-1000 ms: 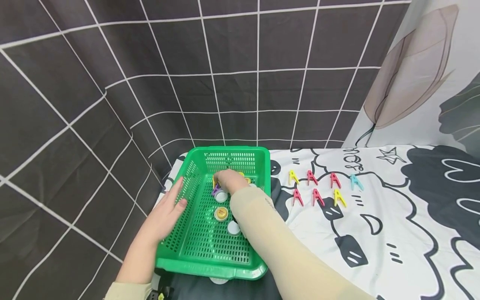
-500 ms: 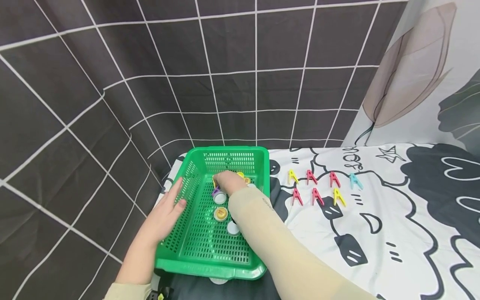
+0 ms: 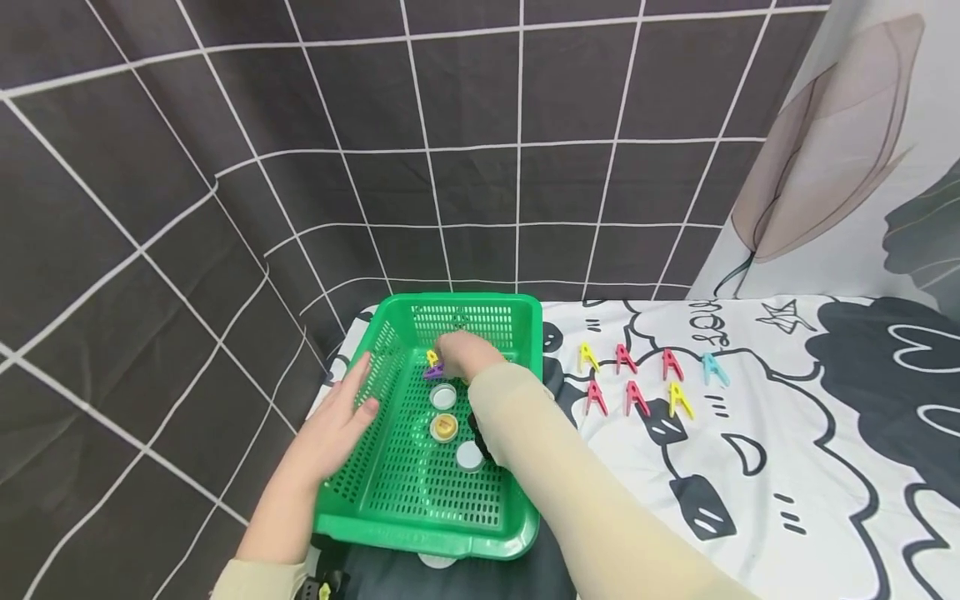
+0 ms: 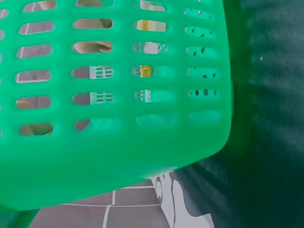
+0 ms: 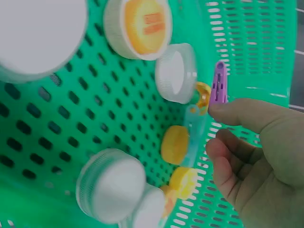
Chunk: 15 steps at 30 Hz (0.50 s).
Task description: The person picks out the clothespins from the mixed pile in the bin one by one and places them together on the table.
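In the head view my right hand [image 3: 468, 357] is inside a green plastic basket [image 3: 339, 527], near its far end. Its thumb and fingertips pinch a purple clothespin [image 5: 219, 84], seen in the right wrist view. Just past it lie a yellow clothespin [image 5: 203, 97] and a light blue clothespin [image 5: 194, 133]. Several bottle caps lie on the basket floor, among them a white cap [image 5: 114, 185] and a white-rimmed yellow cap [image 5: 147, 26]. My left hand [image 3: 333, 433] has straight fingers and rests along the basket's left side; the left wrist view shows mostly the basket's slotted wall.
Right of the basket, red clothespins [image 3: 633, 397], yellow ones and a blue clothespin [image 3: 714, 368] lie in two rows on the patterned cloth [image 3: 787, 450]. Dark grid-lined fabric [image 3: 570, 183] hangs behind and at the left. A white round thing [image 3: 437, 561] peeks out below the basket's near rim.
My right hand has shifted slightly right, and the purple clothespin now stands apart from the white cap it overlapped. The yellow clothespin shows more. The left hand keeps its place.
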### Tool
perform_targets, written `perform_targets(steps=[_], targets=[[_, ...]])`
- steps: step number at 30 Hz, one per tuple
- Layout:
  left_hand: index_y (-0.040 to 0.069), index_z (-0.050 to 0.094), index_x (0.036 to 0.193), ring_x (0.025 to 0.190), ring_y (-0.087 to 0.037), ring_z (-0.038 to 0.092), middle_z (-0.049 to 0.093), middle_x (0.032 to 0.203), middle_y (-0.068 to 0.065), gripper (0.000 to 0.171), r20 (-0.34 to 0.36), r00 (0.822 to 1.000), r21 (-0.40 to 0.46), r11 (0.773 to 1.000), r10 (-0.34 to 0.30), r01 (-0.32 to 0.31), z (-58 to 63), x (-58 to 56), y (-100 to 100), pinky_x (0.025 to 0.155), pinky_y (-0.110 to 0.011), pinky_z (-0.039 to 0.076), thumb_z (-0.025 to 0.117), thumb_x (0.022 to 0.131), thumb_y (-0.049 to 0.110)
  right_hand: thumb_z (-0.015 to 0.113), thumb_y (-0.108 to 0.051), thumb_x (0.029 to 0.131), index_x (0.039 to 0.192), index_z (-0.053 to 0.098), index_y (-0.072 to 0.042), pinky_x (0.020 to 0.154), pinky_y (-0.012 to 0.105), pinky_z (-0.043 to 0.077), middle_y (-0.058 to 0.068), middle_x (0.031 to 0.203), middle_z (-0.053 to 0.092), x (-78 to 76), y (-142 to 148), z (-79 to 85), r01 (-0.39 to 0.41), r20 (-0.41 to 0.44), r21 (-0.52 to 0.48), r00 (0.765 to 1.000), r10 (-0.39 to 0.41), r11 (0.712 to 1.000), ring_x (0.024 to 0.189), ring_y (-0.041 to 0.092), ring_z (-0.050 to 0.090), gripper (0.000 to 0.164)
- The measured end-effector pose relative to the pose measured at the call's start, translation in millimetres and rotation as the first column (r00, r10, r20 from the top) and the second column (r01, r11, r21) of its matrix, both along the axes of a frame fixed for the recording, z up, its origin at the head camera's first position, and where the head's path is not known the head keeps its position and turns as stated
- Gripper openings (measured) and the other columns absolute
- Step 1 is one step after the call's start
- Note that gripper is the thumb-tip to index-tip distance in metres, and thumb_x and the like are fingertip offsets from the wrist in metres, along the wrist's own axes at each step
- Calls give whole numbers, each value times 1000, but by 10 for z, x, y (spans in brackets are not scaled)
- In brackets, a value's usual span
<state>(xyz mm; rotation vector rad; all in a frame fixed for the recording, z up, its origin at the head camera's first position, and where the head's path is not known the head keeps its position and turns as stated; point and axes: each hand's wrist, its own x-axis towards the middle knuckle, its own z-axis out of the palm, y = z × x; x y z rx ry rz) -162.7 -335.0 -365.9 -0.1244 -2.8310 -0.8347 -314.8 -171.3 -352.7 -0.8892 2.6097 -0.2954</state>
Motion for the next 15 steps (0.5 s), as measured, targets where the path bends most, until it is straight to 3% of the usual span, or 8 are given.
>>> perform_targets(steps=[5,9,15], targets=[[13,13,152,134,-50,19,32,147,-19,60,22,1000,-18,1000,10,-10,8,-3,-2,104,-64,18,33,101,38,66,-13,88,104,62,-10,80,31,49,3,98,62,-226,-4,-8,-29,36,-79,999,32,996,91,18,57,17],[8,15,151,133,-49,22,33,146,-22,60,8,1000,-23,1000,-6,6,-1,-10,-14,107,-61,17,34,101,37,64,-18,89,99,61,-10,75,29,48,2,94,60,-274,31,115,-81,8,-119,997,83,990,85,16,55,13],[4,17,149,132,-47,26,34,145,-24,62,-3,1000,-23,1000,-21,21,-11,-23,2,108,-59,15,33,101,40,63,-19,89,105,61,-7,76,29,48,4,98,62,-302,120,285,-142,-40,-130,990,138,981,85,17,54,19]])
